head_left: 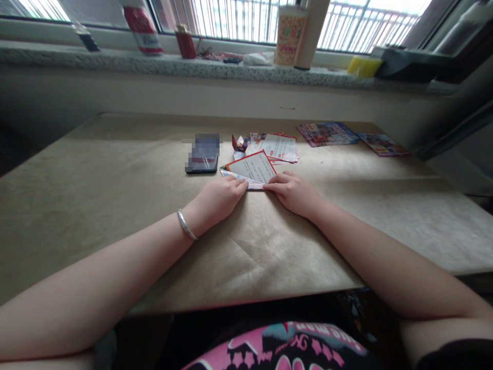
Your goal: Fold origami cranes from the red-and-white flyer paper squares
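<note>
A printed paper sheet [252, 167] with a red edge lies on the table, its near side folded over into a pale strip. On the left end of that fold rests my left hand [227, 192], fingers closed and pressing the paper down. My right hand [290, 190] pinches the right end of the same fold between thumb and fingers. Just behind the sheet stand a small folded paper piece [239, 144], dark red and white, and a loose pile of similar printed sheets [279, 146]. A silver bangle [187, 224] circles my left wrist.
A dark phone [204, 154] lies left of the paper. Colourful printed sheets [327, 133] are stacked at the back right, with another stack [383, 144] beside them. The stone windowsill [231, 72] behind the table carries a patterned cup [290, 36], a red can [185, 41] and a yellow block [364, 66].
</note>
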{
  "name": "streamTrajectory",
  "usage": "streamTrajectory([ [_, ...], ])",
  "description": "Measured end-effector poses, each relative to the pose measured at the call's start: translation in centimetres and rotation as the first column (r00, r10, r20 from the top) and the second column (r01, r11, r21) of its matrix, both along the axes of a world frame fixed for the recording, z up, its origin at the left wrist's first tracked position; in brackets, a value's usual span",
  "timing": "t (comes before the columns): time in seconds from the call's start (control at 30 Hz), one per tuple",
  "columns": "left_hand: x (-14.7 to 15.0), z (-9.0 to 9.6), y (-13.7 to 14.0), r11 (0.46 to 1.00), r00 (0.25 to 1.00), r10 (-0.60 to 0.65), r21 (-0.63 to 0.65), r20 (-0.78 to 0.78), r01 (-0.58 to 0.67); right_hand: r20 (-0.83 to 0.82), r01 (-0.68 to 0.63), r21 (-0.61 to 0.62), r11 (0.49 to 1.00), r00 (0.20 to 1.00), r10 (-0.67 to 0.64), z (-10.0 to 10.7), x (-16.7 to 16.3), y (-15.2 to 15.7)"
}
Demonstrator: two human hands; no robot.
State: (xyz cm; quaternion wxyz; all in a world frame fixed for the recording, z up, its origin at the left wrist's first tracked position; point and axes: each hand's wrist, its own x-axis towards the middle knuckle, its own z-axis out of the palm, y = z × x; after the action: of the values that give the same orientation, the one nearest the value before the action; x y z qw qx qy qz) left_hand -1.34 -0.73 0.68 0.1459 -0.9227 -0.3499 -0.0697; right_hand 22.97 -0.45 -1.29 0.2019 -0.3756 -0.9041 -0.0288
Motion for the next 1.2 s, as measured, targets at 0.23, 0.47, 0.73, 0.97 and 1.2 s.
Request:
streamTrajectory([
  [0.23, 0.14, -0.09, 0.12, 0.999, 0.999, 0.033, -0.003, 0.015, -0.033, -0.032, 0.026, -0.004, 1.000, 0.999, -0.027, -0.23, -0.11, 0.32],
  [0.47, 0.18, -0.18, 0.19, 0.999, 0.999, 0.036, -0.001, 0.015, -0.036, -0.058, 0.041, -0.032, 0.999, 0.997, -0.043, -0.31, -0.15, 0.51],
  [0.73, 0.40, -0.16, 0.02, 0.997, 0.996, 0.070, -0.028, 0.054, -0.068, -0.055, 0.028, -0.035, 0.999, 0.998, -0.030, -0.35, -0.12, 0.58],
  [0.97, 0.47, -0.27, 0.11, 0.997, 0.994, 0.083, -0.014, 0.072, -0.082, -0.034, 0.036, -0.028, 0.999, 0.999, -0.037, -0.31, -0.23, 0.49],
  [1.2, 0.40, -0.53, 0.36, 0.996, 0.993, 0.082, -0.032, 0.087, -0.080, -0.001, 0.039, -0.013, 0.999, 0.999, -0.039, -0.16, -0.26, 0.39],
])
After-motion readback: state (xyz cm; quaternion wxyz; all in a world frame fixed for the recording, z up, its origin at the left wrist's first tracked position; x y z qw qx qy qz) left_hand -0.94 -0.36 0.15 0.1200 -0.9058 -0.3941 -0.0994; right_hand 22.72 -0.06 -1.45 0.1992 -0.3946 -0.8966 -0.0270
